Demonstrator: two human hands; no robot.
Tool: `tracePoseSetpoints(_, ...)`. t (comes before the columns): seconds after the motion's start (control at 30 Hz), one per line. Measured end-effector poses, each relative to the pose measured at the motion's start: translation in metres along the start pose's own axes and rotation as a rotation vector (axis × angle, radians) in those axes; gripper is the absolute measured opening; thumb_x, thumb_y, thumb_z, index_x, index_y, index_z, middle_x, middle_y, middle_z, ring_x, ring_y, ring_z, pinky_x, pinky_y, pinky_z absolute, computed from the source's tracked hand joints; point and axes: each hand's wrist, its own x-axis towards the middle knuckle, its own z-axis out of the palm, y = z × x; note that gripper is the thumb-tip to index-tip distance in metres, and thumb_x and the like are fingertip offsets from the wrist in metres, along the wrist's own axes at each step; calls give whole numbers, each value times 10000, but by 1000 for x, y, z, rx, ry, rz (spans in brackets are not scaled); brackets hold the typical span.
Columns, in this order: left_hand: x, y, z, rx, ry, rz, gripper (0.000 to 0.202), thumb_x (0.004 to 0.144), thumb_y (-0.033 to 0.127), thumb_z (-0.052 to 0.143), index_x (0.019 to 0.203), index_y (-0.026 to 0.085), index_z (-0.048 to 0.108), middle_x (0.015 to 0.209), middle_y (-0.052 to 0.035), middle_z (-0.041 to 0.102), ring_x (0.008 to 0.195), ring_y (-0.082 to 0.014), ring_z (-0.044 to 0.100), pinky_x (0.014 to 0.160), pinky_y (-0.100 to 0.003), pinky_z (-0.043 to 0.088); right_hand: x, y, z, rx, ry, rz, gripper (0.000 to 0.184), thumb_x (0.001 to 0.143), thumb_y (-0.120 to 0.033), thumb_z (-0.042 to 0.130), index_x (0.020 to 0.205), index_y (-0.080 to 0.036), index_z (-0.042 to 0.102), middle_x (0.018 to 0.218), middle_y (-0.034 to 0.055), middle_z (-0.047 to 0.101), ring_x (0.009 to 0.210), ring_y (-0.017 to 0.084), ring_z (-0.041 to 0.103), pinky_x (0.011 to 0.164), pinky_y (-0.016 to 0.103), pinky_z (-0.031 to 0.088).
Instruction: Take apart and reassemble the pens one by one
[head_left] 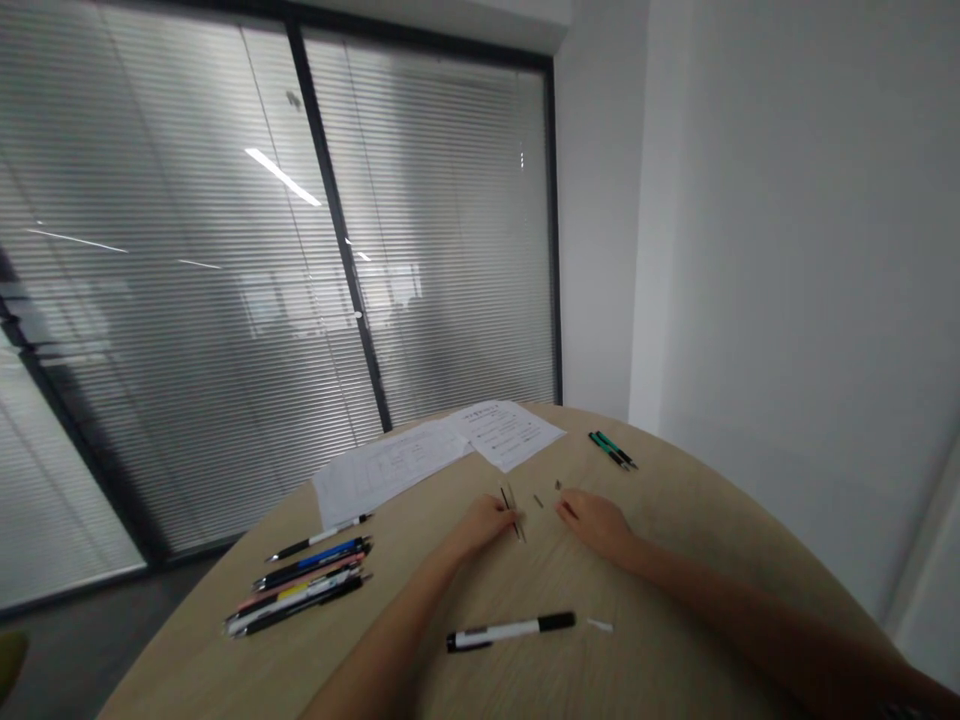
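My left hand rests on the round wooden table, fingers closed round thin dark rod-like pen parts that stick out past the fingertips. My right hand lies a little to the right, palm down with its fingers curled, and whether it holds anything is hidden. Small dark bits lie on the table between and just beyond the hands. Nearer to me lies a black-and-white pen with a short white piece beside it.
A row of several pens lies at the left of the table. Printed paper sheets sit at the far edge, with two green-and-black pens to their right. Behind are glass walls with blinds and a white wall.
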Motion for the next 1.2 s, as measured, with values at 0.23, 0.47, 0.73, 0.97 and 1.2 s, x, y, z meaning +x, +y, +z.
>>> tracePoseSetpoints(0.23, 12, 11, 10, 153, 59, -24, 216, 638, 248, 531, 445, 157, 564, 425, 3, 464, 531, -165, 499, 534, -254, 333, 0, -2, -2, 9, 12, -21, 262, 840, -294, 333, 812, -180, 567, 830, 75, 639, 753, 192, 590, 595, 251, 362)
tracePoseSetpoints(0.47, 10, 9, 10, 258, 71, 7, 271, 705, 288, 467, 497, 150, 574, 482, -16, 498, 527, -166, 507, 505, -249, 312, -1, -2, -2, 8, 7, -26, 263, 838, -302, 334, 821, -180, 567, 852, 76, 637, 763, 188, 587, 601, 249, 363)
tracePoseSetpoints(0.73, -43, 0, -16, 268, -28, 191, 337, 771, 383, 383, 624, 151, 578, 572, 5, 533, 568, -142, 489, 511, -222, 301, -1, -1, -3, 22, -27, -13, 267, 837, -289, 327, 847, -175, 567, 885, 81, 629, 791, 192, 580, 629, 259, 361)
tracePoseSetpoints(0.97, -112, -17, -19, 312, -64, 331, 247, 744, 397, 463, 761, 171, 561, 746, -17, 552, 676, -146, 497, 590, -224, 352, 0, -1, -9, 77, -143, -36, 250, 815, -292, 371, 805, -165, 587, 815, 76, 633, 734, 171, 565, 579, 239, 334)
tracePoseSetpoints(1.2, -127, -16, -6, 412, -23, 414, 203, 593, 290, 637, 737, 172, 558, 754, -29, 537, 724, -173, 492, 636, -256, 369, -41, -8, -33, 239, -314, -308, 183, 754, -282, 458, 751, -162, 597, 726, 27, 612, 632, 121, 519, 528, 208, 303)
